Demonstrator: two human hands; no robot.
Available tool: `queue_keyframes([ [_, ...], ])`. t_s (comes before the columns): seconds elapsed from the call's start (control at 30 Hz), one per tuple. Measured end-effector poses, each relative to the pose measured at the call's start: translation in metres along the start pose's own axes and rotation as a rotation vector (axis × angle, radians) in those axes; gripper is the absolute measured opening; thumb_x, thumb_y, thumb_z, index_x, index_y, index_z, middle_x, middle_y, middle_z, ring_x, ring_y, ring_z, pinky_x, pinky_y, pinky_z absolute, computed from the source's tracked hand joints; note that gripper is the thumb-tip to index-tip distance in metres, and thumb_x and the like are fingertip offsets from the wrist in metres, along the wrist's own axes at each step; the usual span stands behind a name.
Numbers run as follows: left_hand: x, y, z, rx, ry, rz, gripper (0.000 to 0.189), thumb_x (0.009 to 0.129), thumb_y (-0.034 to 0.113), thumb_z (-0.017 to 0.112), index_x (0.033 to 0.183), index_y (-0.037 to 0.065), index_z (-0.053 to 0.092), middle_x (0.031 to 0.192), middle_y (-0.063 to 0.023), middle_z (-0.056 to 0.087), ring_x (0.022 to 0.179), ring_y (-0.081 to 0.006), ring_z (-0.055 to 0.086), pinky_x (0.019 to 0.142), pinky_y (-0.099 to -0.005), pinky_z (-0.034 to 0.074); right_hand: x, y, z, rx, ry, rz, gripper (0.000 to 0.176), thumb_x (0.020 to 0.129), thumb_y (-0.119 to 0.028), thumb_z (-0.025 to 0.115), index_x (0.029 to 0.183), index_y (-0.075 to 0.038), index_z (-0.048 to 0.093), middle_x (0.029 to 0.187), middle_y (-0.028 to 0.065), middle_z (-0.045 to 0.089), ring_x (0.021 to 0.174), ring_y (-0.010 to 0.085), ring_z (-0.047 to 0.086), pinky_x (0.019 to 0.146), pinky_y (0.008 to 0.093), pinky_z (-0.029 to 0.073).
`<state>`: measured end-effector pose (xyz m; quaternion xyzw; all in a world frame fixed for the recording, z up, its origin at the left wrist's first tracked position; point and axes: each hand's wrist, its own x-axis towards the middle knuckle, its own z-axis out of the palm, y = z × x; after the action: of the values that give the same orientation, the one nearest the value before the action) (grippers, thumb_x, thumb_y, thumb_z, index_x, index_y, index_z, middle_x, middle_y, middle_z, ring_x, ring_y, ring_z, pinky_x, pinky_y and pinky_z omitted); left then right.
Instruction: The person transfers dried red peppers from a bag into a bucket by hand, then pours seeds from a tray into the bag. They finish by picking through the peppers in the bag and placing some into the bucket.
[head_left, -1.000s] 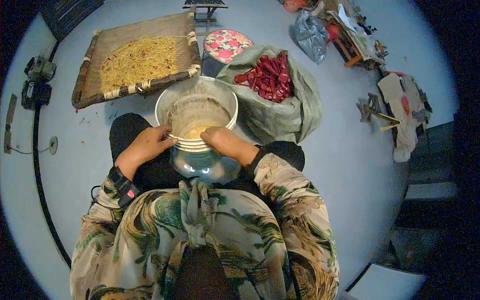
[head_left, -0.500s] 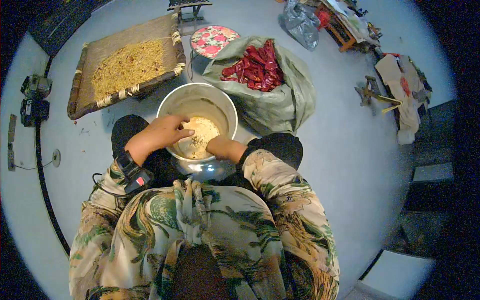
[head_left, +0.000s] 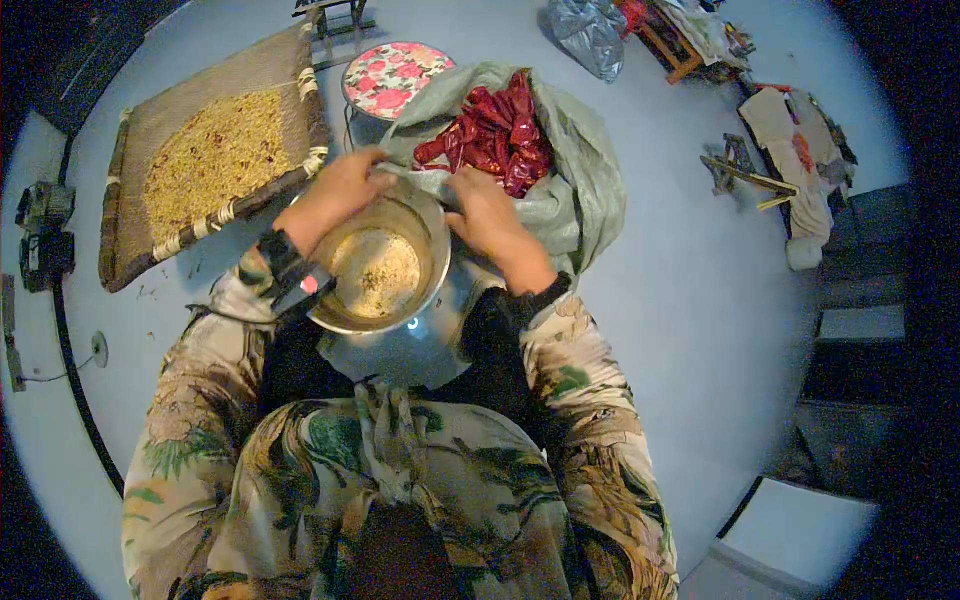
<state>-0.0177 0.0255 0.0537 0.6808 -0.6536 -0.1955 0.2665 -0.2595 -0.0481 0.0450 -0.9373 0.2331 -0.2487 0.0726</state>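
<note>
A metal pot stands between my knees, with pale seeds and bits at its bottom. Just beyond it, a grey-green woven sack stands open, full of dried red chillies. My left hand is above the pot's far left rim, its fingers closed at the sack's near left edge. At the near edge of the sack's mouth, my right hand has its fingers curled over the fabric. My fingertips are partly blurred.
A wood-framed mesh tray holding yellow seeds lies at left. Behind the sack stands a round flowered stool. A dark plastic bag and low racks with cloths are farther right.
Both hands have left the pot's inside and moved forward to the sack's near edge. That edge is now pulled toward the pot's rim, and the pot is tilted more toward me.
</note>
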Motion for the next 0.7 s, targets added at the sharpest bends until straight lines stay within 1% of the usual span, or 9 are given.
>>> queue_keyframes([
  [0.07,0.032,-0.025,0.015,0.072,0.186,0.007,0.057,0.080,0.037,0.066,0.121,0.000,0.051,0.111,-0.0250,0.059,0.104,-0.0384,0.057,0.089,-0.0431,0.045,0.018,0.010,0.000,-0.037,-0.142,0.105,0.058,0.067,-0.025,0.076,0.116,-0.003,0.054,0.111,0.0211,0.057,0.105,0.0385,0.054,0.090,0.0441,0.044],
  [0.17,0.065,-0.039,0.027,0.076,0.179,-0.125,0.063,0.081,0.043,0.064,0.125,0.000,0.048,0.117,-0.0271,0.055,0.110,-0.0386,0.053,0.094,-0.0438,0.042,0.023,0.017,0.016,-0.104,-0.288,0.235,0.055,0.068,-0.027,0.076,0.113,-0.003,0.054,0.109,0.0194,0.059,0.104,0.0368,0.056,0.086,0.0453,0.045],
  [0.23,0.074,-0.038,0.033,0.031,0.134,-0.187,0.066,0.080,0.045,0.063,0.125,0.000,0.046,0.114,-0.0272,0.057,0.107,-0.0404,0.055,0.092,-0.0450,0.043,0.023,0.026,0.031,-0.095,-0.429,0.322,0.051,0.069,-0.027,0.075,0.109,-0.004,0.055,0.104,0.0188,0.062,0.099,0.0365,0.058,0.081,0.0464,0.047],
  [0.27,0.075,-0.037,0.038,0.008,0.108,-0.220,0.068,0.080,0.047,0.063,0.126,-0.001,0.046,0.112,-0.0272,0.058,0.105,-0.0413,0.056,0.090,-0.0457,0.043,0.023,0.033,0.040,-0.053,-0.437,0.331,0.036,0.072,-0.021,0.071,0.100,-0.003,0.056,0.094,0.0178,0.064,0.089,0.0361,0.062,0.074,0.0476,0.048],
  [0.43,0.088,-0.049,0.062,0.010,0.078,-0.265,0.057,0.080,0.046,0.063,0.114,0.000,0.056,0.102,-0.0246,0.063,0.098,-0.0419,0.059,0.084,-0.0489,0.045,0.023,0.028,0.024,-0.002,-0.404,0.257,0.022,0.072,-0.010,0.061,0.093,-0.005,0.060,0.085,0.0186,0.064,0.085,0.0367,0.063,0.071,0.0467,0.049],
  [0.53,0.100,-0.034,0.060,-0.127,0.193,-0.295,0.043,0.082,0.035,0.064,0.106,0.000,0.061,0.100,-0.0234,0.064,0.095,-0.0376,0.062,0.081,-0.0450,0.047,0.025,0.009,-0.019,0.079,-0.486,0.159,0.023,0.070,-0.011,0.061,0.093,-0.005,0.061,0.085,0.0187,0.064,0.086,0.0380,0.062,0.071,0.0465,0.049],
  [0.6,0.104,-0.019,0.054,-0.309,0.333,-0.117,0.035,0.083,0.025,0.064,0.106,-0.001,0.062,0.099,-0.0203,0.066,0.092,-0.0315,0.063,0.080,-0.0397,0.048,0.021,0.007,-0.023,0.089,-0.539,0.019,0.024,0.069,-0.012,0.062,0.092,-0.004,0.062,0.086,0.0187,0.063,0.086,0.0387,0.061,0.072,0.0462,0.048],
  [0.63,0.105,-0.006,0.048,-0.400,0.401,-0.028,0.031,0.083,0.020,0.063,0.106,-0.001,0.062,0.099,-0.0187,0.067,0.090,-0.0284,0.064,0.079,-0.0370,0.048,0.018,0.007,-0.028,0.187,-0.554,0.020,0.023,0.070,-0.014,0.063,0.091,-0.004,0.062,0.086,0.0189,0.063,0.087,0.0390,0.061,0.072,0.0459,0.048],
  [0.7,0.097,0.026,0.033,-0.559,0.408,0.004,0.030,0.083,0.013,0.062,0.109,0.000,0.061,0.097,-0.0145,0.068,0.089,-0.0216,0.063,0.079,-0.0325,0.047,0.014,0.009,-0.039,0.376,-0.581,0.022,0.024,0.072,-0.018,0.066,0.090,-0.002,0.062,0.087,0.0192,0.063,0.087,0.0395,0.060,0.073,0.0454,0.048],
])
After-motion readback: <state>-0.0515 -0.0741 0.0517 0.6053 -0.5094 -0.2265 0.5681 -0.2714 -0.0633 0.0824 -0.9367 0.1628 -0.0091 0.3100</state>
